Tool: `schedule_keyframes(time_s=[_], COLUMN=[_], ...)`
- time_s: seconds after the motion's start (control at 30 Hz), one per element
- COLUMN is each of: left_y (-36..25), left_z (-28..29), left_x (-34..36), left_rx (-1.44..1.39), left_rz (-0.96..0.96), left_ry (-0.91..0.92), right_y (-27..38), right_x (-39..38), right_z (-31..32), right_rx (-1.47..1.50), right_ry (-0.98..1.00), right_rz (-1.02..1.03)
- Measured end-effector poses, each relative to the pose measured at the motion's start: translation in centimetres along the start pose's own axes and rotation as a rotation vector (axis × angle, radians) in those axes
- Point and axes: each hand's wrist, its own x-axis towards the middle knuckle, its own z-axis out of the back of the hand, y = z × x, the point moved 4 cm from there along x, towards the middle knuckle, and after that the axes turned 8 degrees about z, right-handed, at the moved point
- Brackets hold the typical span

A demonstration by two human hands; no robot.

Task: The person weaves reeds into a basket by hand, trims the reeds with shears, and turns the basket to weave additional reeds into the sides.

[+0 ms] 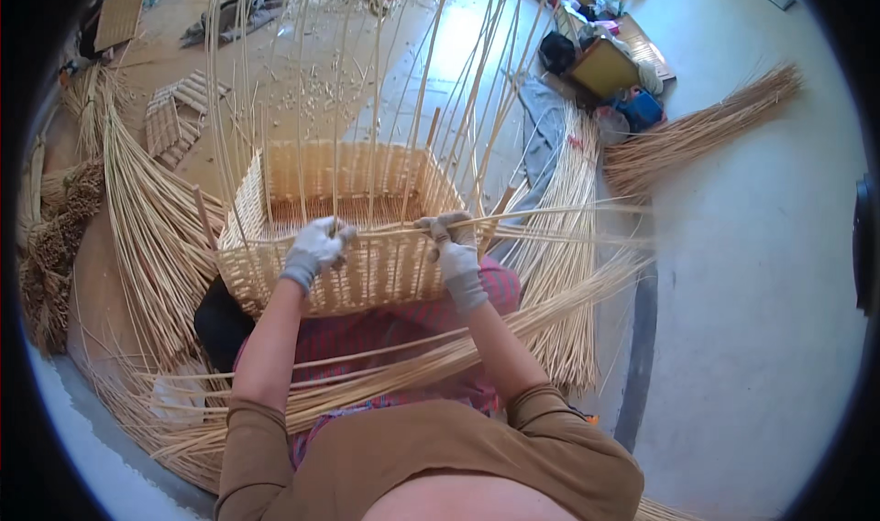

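Note:
A half-woven rectangular wicker basket [367,278] rests on my lap, its long upright stakes [376,81] rising from the walls. Both hands wear pale work gloves with grey cuffs. At the near rim, left of the middle, my left hand [319,244] is closed, its fingers pinching around a stake. Toward the right end of that rim my right hand [451,241] grips several weaving rods [541,211], which stretch off to the right. Between the hands, rods lie along the top of the near wall. The undersides of my fingers are hidden.
A bundle of rods [431,361] lies across my lap. Loose rods [151,246] stand at left; more bundles [573,329] and a brown bundle [706,127] lie at right. Woven pieces [179,118] and scraps dot the floor. A cluttered box [605,67] stands far right.

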Motion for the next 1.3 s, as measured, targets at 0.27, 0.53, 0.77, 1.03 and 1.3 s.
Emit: schedule_keyframes(time_s=[0.27, 0.53, 0.77, 1.03, 1.3], left_y=[-0.7, -1.8, -1.2, -7.0, -4.0], left_z=[-1.7, -1.7, -3.7, -8.9, -12.9], left_x=[0.4, 0.4, 2.0, -0.7, 3.8], left_rx=[0.296, -0.088, -0.270, 0.211, 0.211], left_rz=[-0.265, -0.184, -0.021, -0.425, -0.270], left_ry=[-0.441, -0.186, -0.430, -0.260, -0.333], right_y=[4.6, -1.3, 1.3, -1.2, 9.4], right_x=[11.8, 0.7, -2.8, 1.1, 11.7], right_z=[-16.4, 3.6, 1.3, 12.4, -1.6], right_rx=[-1.046, 0.253, 0.148, 0.256, -0.807], right_ry=[0.387, -0.177, -0.023, -0.258, 0.208], right_rz=[0.822, 0.134, 0.354, -0.055, 0.859])
